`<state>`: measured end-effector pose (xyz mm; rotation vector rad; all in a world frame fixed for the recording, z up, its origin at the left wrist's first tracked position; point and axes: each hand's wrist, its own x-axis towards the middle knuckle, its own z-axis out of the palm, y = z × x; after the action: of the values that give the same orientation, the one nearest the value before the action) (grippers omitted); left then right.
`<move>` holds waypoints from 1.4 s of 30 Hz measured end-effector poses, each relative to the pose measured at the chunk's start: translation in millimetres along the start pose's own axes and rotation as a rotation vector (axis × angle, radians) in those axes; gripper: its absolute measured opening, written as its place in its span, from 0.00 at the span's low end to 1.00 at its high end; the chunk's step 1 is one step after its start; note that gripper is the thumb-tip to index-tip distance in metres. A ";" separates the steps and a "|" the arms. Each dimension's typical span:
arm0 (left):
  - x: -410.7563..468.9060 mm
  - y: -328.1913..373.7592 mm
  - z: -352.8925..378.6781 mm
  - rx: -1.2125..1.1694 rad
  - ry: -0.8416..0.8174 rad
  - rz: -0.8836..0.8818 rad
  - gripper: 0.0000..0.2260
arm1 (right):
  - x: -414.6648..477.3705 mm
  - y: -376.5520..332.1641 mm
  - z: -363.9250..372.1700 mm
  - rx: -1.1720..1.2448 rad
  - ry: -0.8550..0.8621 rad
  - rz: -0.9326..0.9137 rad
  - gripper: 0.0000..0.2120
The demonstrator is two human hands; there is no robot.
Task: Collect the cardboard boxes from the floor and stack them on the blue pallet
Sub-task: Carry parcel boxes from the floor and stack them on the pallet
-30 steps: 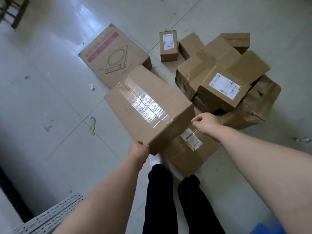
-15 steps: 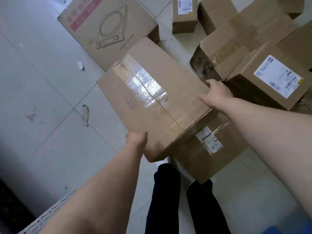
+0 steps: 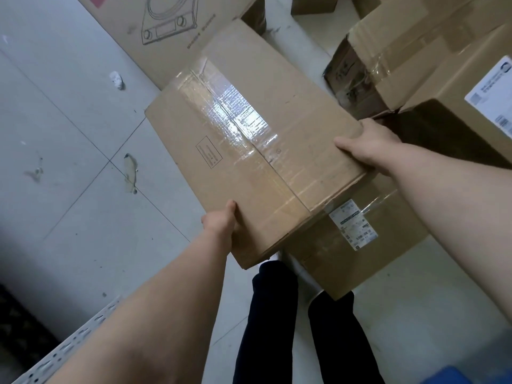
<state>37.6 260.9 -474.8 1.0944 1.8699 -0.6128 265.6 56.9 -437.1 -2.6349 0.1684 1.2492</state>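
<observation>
A long taped cardboard box [image 3: 249,139] fills the middle of the head view, lying across a lower box with a white label [image 3: 357,245]. My left hand [image 3: 220,221] grips its near left corner, thumb on top and fingers under the edge. My right hand [image 3: 365,144] holds its right edge, thumb on the top face, fingers wrapped over the side. A corner of the blue pallet [image 3: 448,375] shows at the bottom right.
A flat box printed with a stove drawing [image 3: 171,26] lies beyond the held box. Several taped boxes [image 3: 415,51] are piled at the right. A perforated metal rail [image 3: 63,353] runs along the lower left. My dark-trousered legs [image 3: 277,328] stand below the boxes.
The view has closed in on the boxes. My right hand slid from the near end to the box's right edge, and both hands now grasp it.
</observation>
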 end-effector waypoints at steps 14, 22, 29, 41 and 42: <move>30.0 -26.8 -48.5 0.088 0.286 -0.056 0.37 | -48.8 -22.8 83.8 -0.034 -0.205 -0.178 0.35; -33.1 16.2 11.4 0.277 0.390 0.476 0.22 | -72.4 3.9 123.0 0.319 -0.316 -0.122 0.18; -101.2 7.2 97.6 0.598 0.106 1.045 0.17 | -62.5 142.4 99.4 0.301 -0.138 0.264 0.18; -26.9 -29.0 200.4 1.005 0.005 0.697 0.23 | -26.6 264.7 186.1 0.718 0.092 0.667 0.33; -19.2 -29.3 204.2 1.004 0.000 0.693 0.23 | -22.6 268.0 194.6 0.768 0.084 0.666 0.33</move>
<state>104.5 85.5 -562.5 2.2233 0.9815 -1.1428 52.8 -154.7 -579.1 -1.9790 1.3255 0.9316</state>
